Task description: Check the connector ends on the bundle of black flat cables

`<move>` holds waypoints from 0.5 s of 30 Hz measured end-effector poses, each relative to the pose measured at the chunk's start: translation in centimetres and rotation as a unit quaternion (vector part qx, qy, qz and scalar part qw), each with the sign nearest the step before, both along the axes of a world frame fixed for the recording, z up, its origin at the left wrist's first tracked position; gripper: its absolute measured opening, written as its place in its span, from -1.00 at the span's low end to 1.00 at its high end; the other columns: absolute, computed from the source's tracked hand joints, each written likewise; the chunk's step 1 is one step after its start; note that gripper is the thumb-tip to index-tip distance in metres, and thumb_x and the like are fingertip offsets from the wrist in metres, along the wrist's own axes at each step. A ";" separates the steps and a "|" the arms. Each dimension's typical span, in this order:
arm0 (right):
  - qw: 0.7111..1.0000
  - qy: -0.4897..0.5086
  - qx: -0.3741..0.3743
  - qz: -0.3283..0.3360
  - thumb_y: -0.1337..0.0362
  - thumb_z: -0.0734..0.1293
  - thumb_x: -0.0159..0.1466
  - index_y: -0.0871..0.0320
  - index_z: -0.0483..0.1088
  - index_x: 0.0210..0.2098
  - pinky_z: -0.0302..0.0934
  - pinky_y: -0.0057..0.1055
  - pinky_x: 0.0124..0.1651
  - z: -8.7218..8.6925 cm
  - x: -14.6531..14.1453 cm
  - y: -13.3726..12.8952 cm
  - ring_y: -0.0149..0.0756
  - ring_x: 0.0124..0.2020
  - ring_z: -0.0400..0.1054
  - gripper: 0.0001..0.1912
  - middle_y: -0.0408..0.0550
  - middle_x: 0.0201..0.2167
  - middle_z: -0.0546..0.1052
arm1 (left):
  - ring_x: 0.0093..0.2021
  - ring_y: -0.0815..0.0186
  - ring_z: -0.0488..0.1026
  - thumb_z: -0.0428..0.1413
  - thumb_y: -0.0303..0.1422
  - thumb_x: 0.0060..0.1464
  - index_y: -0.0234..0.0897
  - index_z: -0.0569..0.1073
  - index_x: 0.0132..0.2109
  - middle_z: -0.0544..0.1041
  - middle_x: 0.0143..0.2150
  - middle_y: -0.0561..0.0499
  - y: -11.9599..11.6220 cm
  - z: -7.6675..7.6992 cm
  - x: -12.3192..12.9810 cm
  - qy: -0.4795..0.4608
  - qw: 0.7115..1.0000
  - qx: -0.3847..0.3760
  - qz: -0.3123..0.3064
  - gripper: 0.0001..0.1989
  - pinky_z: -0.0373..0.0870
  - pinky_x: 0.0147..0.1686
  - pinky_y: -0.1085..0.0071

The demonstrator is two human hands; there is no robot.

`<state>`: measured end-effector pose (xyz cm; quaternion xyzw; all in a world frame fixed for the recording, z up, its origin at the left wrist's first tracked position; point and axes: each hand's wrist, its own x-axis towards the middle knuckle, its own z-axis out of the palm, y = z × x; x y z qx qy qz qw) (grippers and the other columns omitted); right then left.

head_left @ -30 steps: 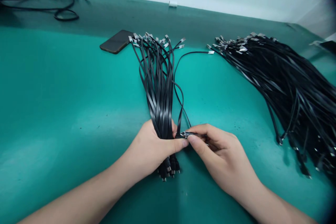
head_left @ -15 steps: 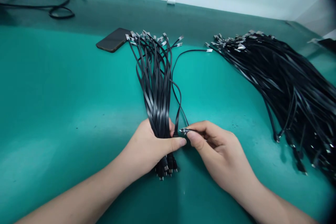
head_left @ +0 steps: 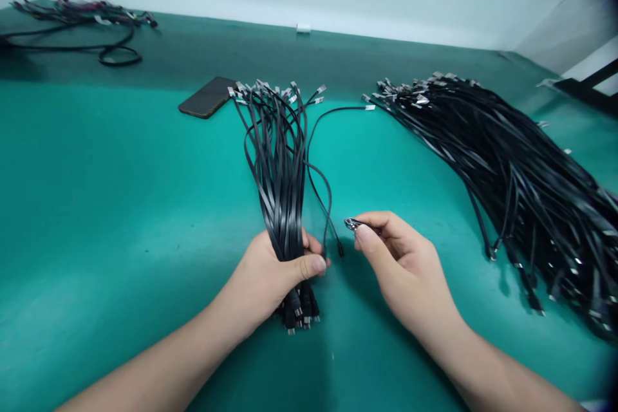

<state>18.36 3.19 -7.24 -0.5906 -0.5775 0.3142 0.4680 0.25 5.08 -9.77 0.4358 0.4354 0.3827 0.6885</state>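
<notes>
My left hand (head_left: 284,267) is wrapped round a bundle of flat black USB cables (head_left: 282,174). The silver plugs fan out at the far end, and the small connectors stick out below the hand. One cable (head_left: 329,196) bows out to the right of the bundle, its end at my left thumb and fingertips. Between thumb and forefinger, my right hand (head_left: 400,257) pinches small shiny metal nail clippers (head_left: 353,224), largely hidden by the fingers. They are apart from the cables. A single loose cable (head_left: 311,174) lies between the hands, its black end near the left fingertips.
A large pile of black cables (head_left: 492,141) covers the right side of the green table (head_left: 120,174). A dark phone (head_left: 207,98) lies behind the bundle. Tangled wires (head_left: 91,13) are at the back left, and a small white cylinder (head_left: 303,28) stands by the wall.
My right hand with the nail clippers has drawn away from the left thumb, to the right. The loose cable's black end now shows between the hands. The camera view has shifted slightly.
</notes>
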 end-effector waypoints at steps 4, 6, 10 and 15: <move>1.000 0.003 -0.009 0.007 0.16 0.30 0.30 0.14 0.49 -0.26 0.27 -0.45 -0.50 -0.3 0.0 -0.1 -0.34 -0.52 0.35 -0.80 -0.12 -0.51 0.51 | -0.42 0.37 0.43 0.23 -0.18 0.14 -0.30 0.48 -0.28 0.53 -0.44 0.03 -0.1 0.5 -0.4 -0.068 0.995 -0.058 -0.034 -0.75 0.34 -0.40 0.48; 1.000 0.005 -0.014 0.014 0.14 0.30 0.30 0.15 0.49 -0.25 0.26 -0.45 -0.52 -0.5 0.0 -0.1 -0.34 -0.53 0.34 -0.78 -0.12 -0.51 0.50 | -0.47 0.38 0.40 0.21 -0.24 0.15 -0.31 0.47 -0.31 0.51 -0.49 0.02 -0.1 0.8 -0.5 -0.095 0.991 -0.087 -0.038 -0.80 0.32 -0.47 0.51; 0.999 0.013 -0.024 0.029 0.10 0.30 0.30 0.16 0.48 -0.24 0.29 -0.42 -0.47 -0.8 0.0 -0.2 -0.32 -0.49 0.35 -0.75 -0.10 -0.49 0.51 | -0.50 0.38 0.41 0.16 -0.43 0.08 -0.33 0.45 -0.37 0.46 -0.48 0.04 0.0 0.8 -0.6 -0.214 0.968 -0.128 -0.003 -0.93 0.33 -0.46 0.50; 0.999 0.019 -0.029 0.037 0.10 0.29 0.31 0.16 0.48 -0.24 0.23 -0.44 -0.47 -0.7 -0.1 -0.1 -0.34 -0.51 0.31 -0.74 -0.13 -0.51 0.46 | -0.57 0.39 0.32 0.07 -0.47 -0.06 -0.32 0.37 -0.49 0.28 -0.54 0.09 0.3 0.6 -0.6 -0.298 0.938 -0.175 -0.012 -0.91 0.28 -0.50 0.45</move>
